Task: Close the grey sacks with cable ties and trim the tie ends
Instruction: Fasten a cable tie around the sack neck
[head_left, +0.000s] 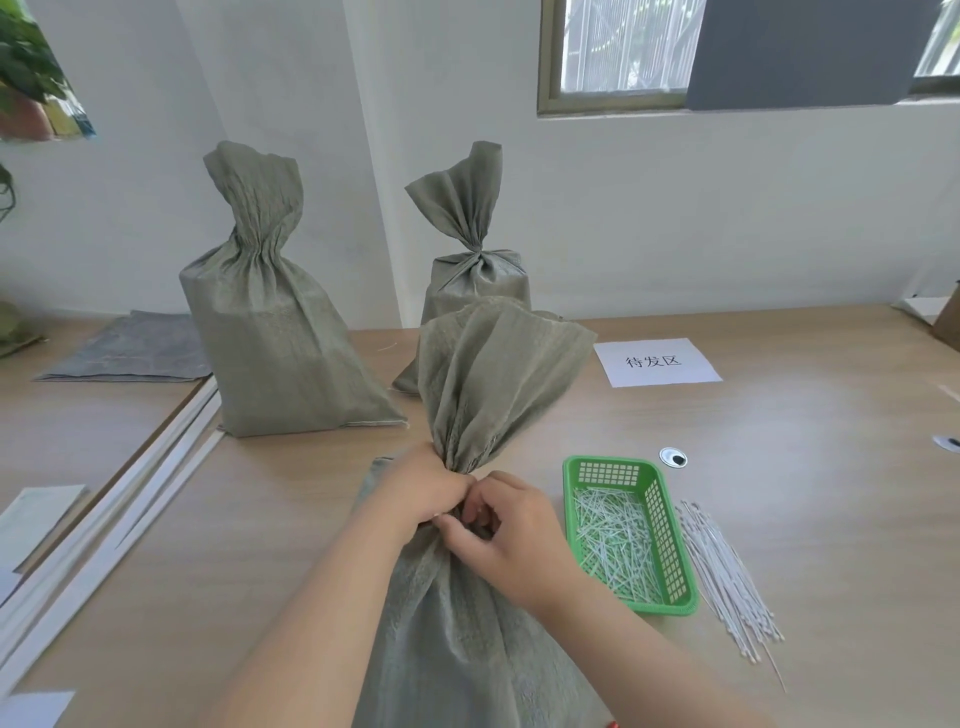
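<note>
Near the tabletop's front edge, left hand (423, 491) grips the sack (467, 634) by its gathered neck, likely keeping it bunched for tying, right hand (511, 535) pinching there too, any tie hidden; cable ties (727, 577) lie ready rightward.

A packing workroom: tied sacks (280, 312), cable ties (727, 571), dispatch-area label (655, 361) on table (805, 493).

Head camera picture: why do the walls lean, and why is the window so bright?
Head view: the wide-angle lens makes the wall corner lean; daylight washes out the window; the near sack, left hand and right hand look sharp; shadows on the table are soft.
</note>
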